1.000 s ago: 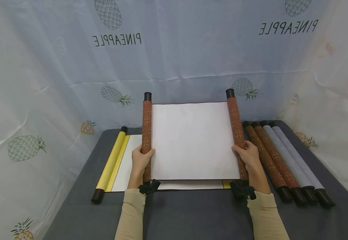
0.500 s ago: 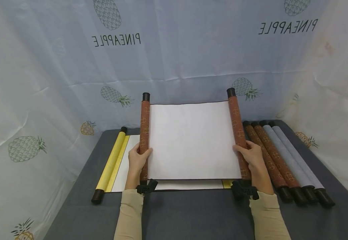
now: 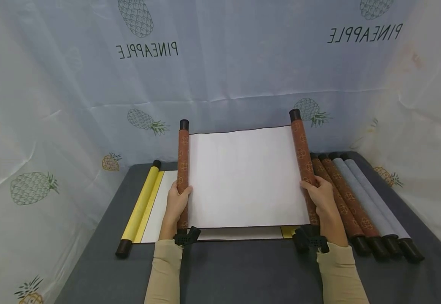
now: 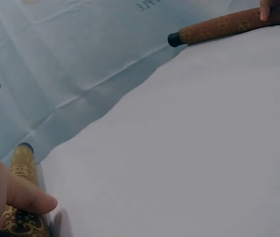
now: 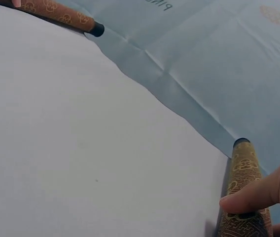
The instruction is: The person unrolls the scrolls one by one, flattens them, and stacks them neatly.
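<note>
A partly unrolled scroll (image 3: 244, 177) with blank white paper spans the space between my hands in the head view. Its two rollers are wrapped in brown patterned cloth and end in black knobs. My left hand (image 3: 175, 204) grips the left roller, thumb across the front, as the left wrist view also shows at the roller (image 4: 24, 170). On the other side my right hand (image 3: 322, 197) grips the right roller (image 5: 245, 168), which leans left at its top. Behind and below the held scroll, a yellow-edged scroll (image 3: 155, 211) lies spread on the dark table (image 3: 243, 274), mostly covered.
To the right lie rolled scrolls side by side: brown patterned ones (image 3: 351, 196) and grey ones (image 3: 374, 198), close to my right hand. The yellow roller (image 3: 140, 207) lies at the left. A pineapple-printed curtain (image 3: 235, 63) encloses the back and sides.
My hands have moved slightly apart, left one leftward and right one rightward, so a little more white paper shows. The right roller's top has risen a bit and the left one's has dropped slightly.
</note>
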Demonstrator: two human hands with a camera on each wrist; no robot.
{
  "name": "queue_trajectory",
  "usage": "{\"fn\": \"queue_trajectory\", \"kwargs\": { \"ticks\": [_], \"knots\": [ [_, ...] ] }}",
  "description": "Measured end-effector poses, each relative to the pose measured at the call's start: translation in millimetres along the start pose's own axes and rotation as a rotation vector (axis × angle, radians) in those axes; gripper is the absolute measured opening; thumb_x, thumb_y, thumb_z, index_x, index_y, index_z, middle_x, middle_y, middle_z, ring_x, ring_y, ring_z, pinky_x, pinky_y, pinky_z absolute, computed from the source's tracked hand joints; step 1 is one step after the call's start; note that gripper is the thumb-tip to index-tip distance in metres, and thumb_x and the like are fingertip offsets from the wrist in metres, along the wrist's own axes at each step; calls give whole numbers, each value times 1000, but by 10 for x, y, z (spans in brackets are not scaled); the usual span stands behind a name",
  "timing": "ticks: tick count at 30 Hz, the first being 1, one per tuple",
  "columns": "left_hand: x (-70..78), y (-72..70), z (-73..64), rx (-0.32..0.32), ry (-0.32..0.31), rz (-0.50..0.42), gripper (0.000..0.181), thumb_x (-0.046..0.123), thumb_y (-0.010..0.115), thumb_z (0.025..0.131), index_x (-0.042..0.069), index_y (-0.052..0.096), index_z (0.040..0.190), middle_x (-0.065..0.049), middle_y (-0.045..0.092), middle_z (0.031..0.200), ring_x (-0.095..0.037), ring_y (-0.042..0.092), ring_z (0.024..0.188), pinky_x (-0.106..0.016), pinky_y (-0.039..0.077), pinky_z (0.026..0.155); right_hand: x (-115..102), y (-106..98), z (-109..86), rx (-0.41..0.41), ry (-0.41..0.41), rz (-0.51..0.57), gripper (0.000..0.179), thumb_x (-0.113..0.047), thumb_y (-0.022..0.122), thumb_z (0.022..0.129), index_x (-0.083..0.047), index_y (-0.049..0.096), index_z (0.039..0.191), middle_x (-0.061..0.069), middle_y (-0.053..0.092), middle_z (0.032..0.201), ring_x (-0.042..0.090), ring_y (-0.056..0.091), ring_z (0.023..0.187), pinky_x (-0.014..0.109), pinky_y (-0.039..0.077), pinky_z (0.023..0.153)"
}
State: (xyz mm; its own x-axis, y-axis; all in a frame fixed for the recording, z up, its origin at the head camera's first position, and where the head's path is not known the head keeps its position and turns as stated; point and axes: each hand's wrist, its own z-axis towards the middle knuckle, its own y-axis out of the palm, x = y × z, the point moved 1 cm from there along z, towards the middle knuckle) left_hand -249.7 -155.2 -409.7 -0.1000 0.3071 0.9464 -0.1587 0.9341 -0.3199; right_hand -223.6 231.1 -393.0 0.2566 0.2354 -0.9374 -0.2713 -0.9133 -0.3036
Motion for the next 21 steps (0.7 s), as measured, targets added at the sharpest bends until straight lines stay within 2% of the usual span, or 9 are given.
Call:
{"fn": "queue_trajectory", "kwargs": {
  "ticks": [4,8,11,15,21],
  "knots": [
    [-3,-5,5,0,12,16,63,23,52,95,-1,26,148,-26,45,141,-40,48,127,-58,41,103,11,0,-3,8,0,2,70,-24,49,97,5,16,152,30,33,150,39,39,134,52,37,109],
    [-25,-17,7,14,53,71,68,26,63,91,-2,33,145,-25,52,132,-37,55,116,-51,48,94,26,-9,-16,4,7,3,75,-25,54,95,4,15,152,31,30,152,39,39,133,52,37,109],
    [-33,-23,10,28,82,96,73,28,73,84,-2,38,141,-24,56,128,-35,58,112,-48,49,92,37,-11,-15,11,2,-20,80,-25,62,92,3,17,152,30,33,150,38,43,128,48,42,102],
    [-34,-44,-1,33,100,93,76,26,78,80,-1,39,140,-24,55,128,-35,57,113,-50,48,95,48,-20,-3,12,-7,-54,85,-24,68,88,3,18,151,30,37,146,36,47,119,39,45,89],
    [-39,-100,-17,44,80,78,81,24,78,80,1,35,144,-23,54,132,-36,57,114,-49,49,94,60,-35,-5,24,9,-78,86,-25,69,87,3,19,151,28,39,141,33,48,112,37,45,85]
  ]
}}
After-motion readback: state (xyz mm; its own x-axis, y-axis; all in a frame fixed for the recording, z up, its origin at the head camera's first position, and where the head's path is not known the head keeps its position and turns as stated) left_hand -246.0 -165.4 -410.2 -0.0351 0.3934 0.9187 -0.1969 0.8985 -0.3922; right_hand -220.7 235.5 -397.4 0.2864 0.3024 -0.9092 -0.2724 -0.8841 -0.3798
